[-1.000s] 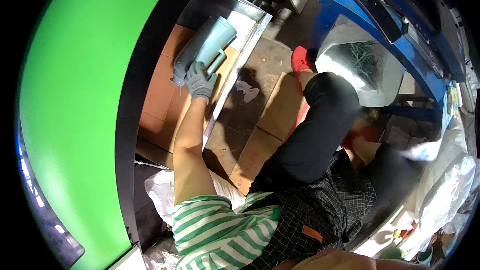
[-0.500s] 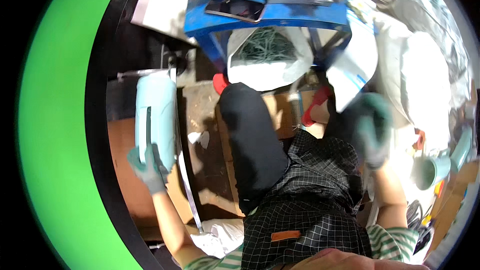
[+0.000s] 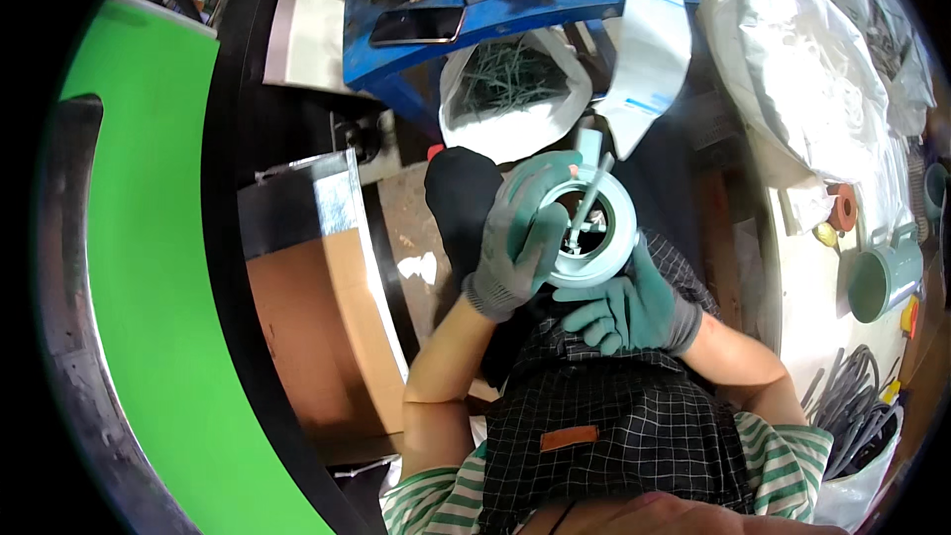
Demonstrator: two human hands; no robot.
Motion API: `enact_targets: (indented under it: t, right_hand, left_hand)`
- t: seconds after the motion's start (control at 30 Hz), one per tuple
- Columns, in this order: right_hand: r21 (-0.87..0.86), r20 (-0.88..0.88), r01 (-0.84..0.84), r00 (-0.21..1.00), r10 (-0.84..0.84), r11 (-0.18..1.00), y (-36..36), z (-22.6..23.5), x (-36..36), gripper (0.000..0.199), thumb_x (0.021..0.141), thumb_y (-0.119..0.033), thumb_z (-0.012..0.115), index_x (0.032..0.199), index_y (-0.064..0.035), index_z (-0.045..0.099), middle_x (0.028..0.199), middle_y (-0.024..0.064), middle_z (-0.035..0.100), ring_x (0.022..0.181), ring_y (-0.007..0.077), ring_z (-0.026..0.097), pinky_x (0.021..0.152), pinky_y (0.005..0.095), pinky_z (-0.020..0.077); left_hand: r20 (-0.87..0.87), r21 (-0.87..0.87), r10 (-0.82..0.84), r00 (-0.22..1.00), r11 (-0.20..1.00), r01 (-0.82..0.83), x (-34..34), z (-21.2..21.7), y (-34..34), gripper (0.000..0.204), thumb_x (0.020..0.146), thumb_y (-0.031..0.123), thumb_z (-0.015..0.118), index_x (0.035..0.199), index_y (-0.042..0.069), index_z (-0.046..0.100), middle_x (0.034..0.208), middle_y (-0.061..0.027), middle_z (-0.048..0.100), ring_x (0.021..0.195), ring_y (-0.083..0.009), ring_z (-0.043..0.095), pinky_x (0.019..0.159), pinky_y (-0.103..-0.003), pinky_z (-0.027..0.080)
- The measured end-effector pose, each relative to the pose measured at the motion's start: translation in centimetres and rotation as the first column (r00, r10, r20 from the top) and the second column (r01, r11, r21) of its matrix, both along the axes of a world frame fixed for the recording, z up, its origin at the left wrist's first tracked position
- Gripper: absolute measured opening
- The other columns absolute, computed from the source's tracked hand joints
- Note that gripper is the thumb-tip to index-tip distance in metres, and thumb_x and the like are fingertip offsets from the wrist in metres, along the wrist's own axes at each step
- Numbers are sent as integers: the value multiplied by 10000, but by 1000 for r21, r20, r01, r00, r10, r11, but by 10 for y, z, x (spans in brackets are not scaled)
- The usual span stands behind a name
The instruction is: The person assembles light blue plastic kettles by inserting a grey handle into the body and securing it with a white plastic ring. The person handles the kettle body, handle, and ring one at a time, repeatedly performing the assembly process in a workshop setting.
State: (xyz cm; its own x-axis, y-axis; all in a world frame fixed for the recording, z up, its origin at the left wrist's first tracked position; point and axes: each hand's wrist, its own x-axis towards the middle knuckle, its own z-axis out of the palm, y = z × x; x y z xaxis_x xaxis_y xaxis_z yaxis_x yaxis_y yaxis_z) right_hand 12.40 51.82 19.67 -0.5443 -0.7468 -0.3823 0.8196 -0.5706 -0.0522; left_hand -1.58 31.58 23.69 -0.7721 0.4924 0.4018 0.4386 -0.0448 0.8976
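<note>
- Green curved panel [image 3: 149,287]: far left of both hands.
- White sack [image 3: 510,99] of green pieces: just beyond the hands, under blue bench [image 3: 446,25].
- Pale green cylinder [image 3: 599,228]: open end up, over the lap; earlier gripped leftward, one-handed.
- Left hand [image 3: 515,243]: gloved, curled over rim.
- Right hand [image 3: 629,312]: gloved, cupped beneath.
- Green mug [image 3: 882,277]: far right.

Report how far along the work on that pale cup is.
Done: the pale green cup is up over the lap, in both gloved hands. In hand: left hand grips its rim, right hand supports it underneath, a thin rod poking inside. Left: a similar mug waits on the right.
</note>
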Motion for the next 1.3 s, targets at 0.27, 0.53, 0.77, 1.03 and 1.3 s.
enact_targets:
  t: [0.27, 0.53, 0.77, 1.03, 1.3]
  right_hand:
    - [468, -689, 874, 451, 567, -127, 28, 63, -19, 991, 695, -328, 963, 1489, -1, 469, 1486, 231, 502, 1390, 379, 510, 1146, 485, 444]
    - [194, -712, 981, 156, 685, -22, -15, 42, -87, 613, 816, -279, 757, 1350, -35, 582, 1343, 208, 615, 1285, 433, 577, 1126, 553, 419]
    - [277, -649, 961, 206, 732, -24, -24, 27, -76, 671, 778, -331, 787, 1354, -43, 597, 1395, 213, 573, 1313, 435, 540, 1131, 575, 392]
    - [297, -729, 929, 70, 681, 223, 5, 48, -87, 663, 762, -410, 845, 1294, -67, 650, 1307, 176, 653, 1229, 390, 622, 1087, 532, 447]
    - [363, -729, 864, 31, 684, 348, 25, 28, -81, 706, 710, -433, 900, 1296, -109, 674, 1331, 143, 666, 1272, 361, 628, 1140, 526, 447]
  left_hand:
    - [-604, -490, 20, 796, 779, -391, 42, 13, 20, 721, 841, 455, 785, 1422, 73, 591, 1332, -172, 548, 1211, -428, 564, 992, -591, 484]
    - [-637, -486, 64, 769, 741, -464, 41, 33, 15, 339, 791, 223, 774, 1091, 76, 716, 1185, -164, 659, 1156, -393, 637, 1071, -582, 491]
    - [-477, -651, -32, 878, 685, -328, 54, 19, 0, 266, 862, 252, 736, 1020, 43, 689, 1045, -182, 713, 956, -393, 704, 940, -562, 552]
    - [-361, -450, -34, 932, 881, -142, 54, 25, 0, 380, 867, 241, 813, 1156, 98, 613, 1062, -150, 727, 954, -361, 709, 1066, -589, 465]
    - [-368, -633, -362, 856, 772, 54, 44, 11, -6, 454, 846, 392, 783, 1175, 110, 649, 1173, -91, 667, 1163, -276, 638, 1110, -693, 389]
